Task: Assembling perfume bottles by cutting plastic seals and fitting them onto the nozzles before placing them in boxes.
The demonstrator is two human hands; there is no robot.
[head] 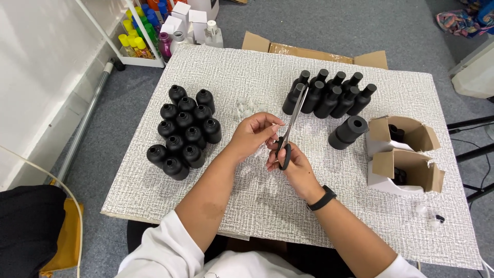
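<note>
Right now the scissors (288, 135) stand blades-up over the middle of the table (267, 206), their black handles gripped in the right hand (289, 166). The left hand (253, 133) pinches something small and clear against them, too faint to identify. Cutting well probably means keeping that pinch taut and the fingertips (274, 127) clear of the blades, away from the black bottles (185, 131) on either side.

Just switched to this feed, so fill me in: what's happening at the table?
A person holds black-handled scissors in the right hand, blades pointing up and away. The left hand pinches something small and clear next to the blades; what it is cannot be told. On the textured table, open black bottles cluster on the left, capped black bottles stand at the far right, and two open cartons lie beside them.
</note>
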